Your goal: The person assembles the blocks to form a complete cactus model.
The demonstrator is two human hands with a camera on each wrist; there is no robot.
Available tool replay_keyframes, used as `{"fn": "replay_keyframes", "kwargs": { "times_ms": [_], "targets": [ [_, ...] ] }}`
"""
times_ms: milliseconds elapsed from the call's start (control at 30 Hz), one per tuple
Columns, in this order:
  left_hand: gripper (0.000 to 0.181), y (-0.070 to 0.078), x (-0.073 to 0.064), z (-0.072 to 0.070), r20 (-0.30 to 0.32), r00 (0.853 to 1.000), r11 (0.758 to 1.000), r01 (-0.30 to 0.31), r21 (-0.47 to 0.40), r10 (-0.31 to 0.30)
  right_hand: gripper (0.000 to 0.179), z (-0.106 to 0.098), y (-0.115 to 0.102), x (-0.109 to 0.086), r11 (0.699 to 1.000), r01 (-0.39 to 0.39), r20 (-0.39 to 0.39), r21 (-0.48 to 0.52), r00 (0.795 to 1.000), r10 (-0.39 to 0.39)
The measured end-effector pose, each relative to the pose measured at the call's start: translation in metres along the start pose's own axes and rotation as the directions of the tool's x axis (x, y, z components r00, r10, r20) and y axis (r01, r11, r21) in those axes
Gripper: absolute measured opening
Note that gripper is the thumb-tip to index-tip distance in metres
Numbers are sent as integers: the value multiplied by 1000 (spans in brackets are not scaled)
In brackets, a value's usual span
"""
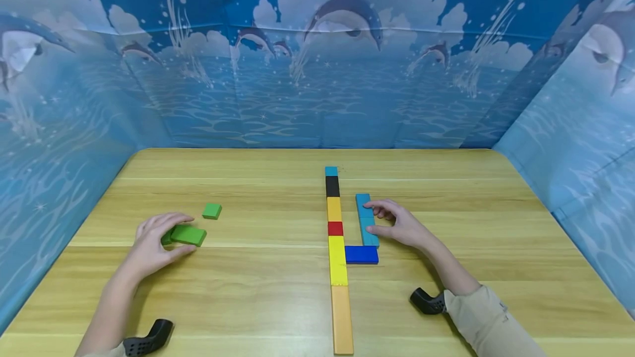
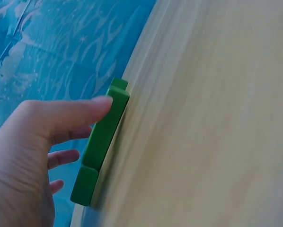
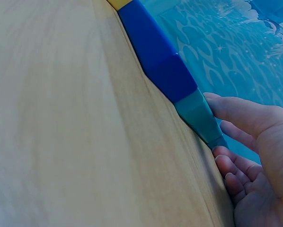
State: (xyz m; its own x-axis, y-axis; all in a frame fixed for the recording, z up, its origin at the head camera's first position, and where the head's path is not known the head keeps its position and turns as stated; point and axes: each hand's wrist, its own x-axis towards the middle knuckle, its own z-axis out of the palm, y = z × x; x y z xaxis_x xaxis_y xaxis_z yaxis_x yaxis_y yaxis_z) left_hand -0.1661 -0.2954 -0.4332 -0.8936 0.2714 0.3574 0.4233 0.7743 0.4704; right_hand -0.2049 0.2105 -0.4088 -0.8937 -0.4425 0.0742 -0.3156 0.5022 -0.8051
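Note:
On the left of the table in the head view, my left hand (image 1: 155, 240) arches over a green rectangular block (image 1: 188, 234), thumb on the near side and fingers on the far side. Another green block (image 1: 167, 236) lies under the palm, partly hidden. A small green block (image 1: 211, 211) sits just beyond. My right hand (image 1: 399, 225) touches two light-blue blocks (image 1: 364, 206) lying end to end, with fingertip and thumb at their right side. A dark-blue block (image 1: 361, 255) meets their near end; the right wrist view shows the thumb beside the light-blue piece (image 3: 197, 113).
A straight row runs away from me: tan (image 1: 342, 318), yellow (image 1: 338, 260), red (image 1: 335, 228), orange (image 1: 334, 209), black (image 1: 332, 186) and light-blue (image 1: 331, 171) blocks. The dark-blue block abuts the yellow part. Dolphin-print curtains (image 1: 317, 98) enclose the wooden table (image 1: 258, 302).

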Motion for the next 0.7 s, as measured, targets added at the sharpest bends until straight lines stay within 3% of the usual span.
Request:
{"fn": "replay_keyframes", "kwargs": {
  "times_ms": [233, 700],
  "targets": [
    [49, -8, -3, 0, -7, 1000, 999, -22, 35, 23, 46, 0, 1, 0, 1000, 6, 0, -8, 1000, -6],
    [38, -13, -4, 0, -31, 999, 1000, 8, -27, -9, 46, 0, 0, 0, 1000, -1, 0, -11, 1000, 1]
  ]
}}
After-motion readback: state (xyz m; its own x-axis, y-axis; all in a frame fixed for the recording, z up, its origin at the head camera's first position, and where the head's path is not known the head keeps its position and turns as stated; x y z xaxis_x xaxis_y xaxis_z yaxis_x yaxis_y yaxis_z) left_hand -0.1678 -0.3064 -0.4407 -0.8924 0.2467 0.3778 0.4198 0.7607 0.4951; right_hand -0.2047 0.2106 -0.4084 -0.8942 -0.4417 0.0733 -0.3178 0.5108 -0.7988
